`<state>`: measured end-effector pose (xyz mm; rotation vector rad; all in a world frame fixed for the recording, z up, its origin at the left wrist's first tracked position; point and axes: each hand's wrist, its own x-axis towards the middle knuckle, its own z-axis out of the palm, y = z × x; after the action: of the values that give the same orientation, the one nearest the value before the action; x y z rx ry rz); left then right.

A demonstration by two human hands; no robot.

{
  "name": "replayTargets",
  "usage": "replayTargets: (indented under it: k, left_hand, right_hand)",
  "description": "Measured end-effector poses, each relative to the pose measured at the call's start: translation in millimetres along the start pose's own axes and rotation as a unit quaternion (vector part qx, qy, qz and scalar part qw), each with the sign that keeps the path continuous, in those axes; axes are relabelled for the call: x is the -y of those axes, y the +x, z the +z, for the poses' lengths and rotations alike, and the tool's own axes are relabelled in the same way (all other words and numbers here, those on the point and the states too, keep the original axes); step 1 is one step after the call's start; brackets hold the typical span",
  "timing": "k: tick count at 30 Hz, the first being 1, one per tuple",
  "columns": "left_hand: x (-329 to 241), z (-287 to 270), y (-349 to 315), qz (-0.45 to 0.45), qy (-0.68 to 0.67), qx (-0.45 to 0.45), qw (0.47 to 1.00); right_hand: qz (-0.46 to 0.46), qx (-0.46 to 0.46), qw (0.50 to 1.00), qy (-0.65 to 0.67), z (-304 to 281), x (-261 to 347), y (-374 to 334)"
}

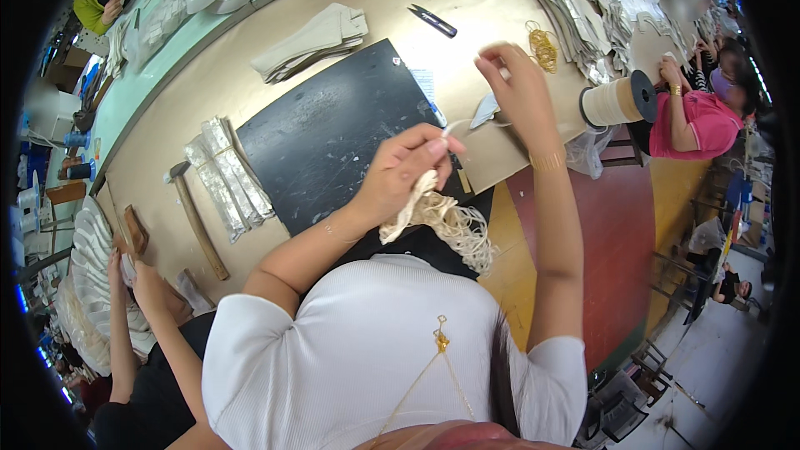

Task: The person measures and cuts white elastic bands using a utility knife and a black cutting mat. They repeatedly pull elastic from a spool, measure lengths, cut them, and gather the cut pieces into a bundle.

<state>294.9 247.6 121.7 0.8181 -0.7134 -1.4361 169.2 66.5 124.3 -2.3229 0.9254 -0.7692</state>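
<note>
My left hand (407, 168) is closed over the near edge of a black board (333, 129), fingertips pinching a thin pale strip. From the same hand hangs a tangled cream bundle of cords (446, 221), falling over the edge toward my lap. Up and to the right, my right hand (515, 79) is raised with curled fingers; a small whitish bit shows at them, too small to name. The pale strip runs from the left fingers toward the right wrist. A spool of cream cord (612, 102) with black flanges stands beside my right forearm.
Black-handled thread snips (433, 22), a yellow coil of cord (542, 48) and stacked beige pieces (312, 40) lie beyond the board. A hammer (198, 221) and wrapped silvery bundles (229, 175) lie left. Co-workers sit at both sides; one in pink (696, 121) is at right.
</note>
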Motion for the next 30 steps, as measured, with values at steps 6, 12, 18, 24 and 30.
replayTargets:
  k: [6, 12, 18, 24, 30]
  left_hand:
    - [-15, -9, -23, -0.084, 0.002, -0.048, 0.995]
    - [-20, -10, -30, -0.101, 0.056, -0.062, 0.991]
    - [-35, -12, -38, -0.055, 0.05, -0.091, 0.993]
    - [-26, -16, -41, -0.015, 0.115, -0.054, 0.992]
    - [-27, -27, -44, 0.057, 0.146, -0.013, 0.988]
  right_hand:
    - [-0.03, 0.123, 0.966, -0.225, 108, -72, 79]
    - [-0.129, 0.132, 0.913, -0.363, 127, -86, 98]
    - [-0.03, 0.167, 0.941, -0.293, 120, -94, 108]
    - [0.075, 0.219, 0.972, 0.03, 46, -47, 83]
    - [0.021, 0.168, 0.948, 0.269, -55, 59, -20]
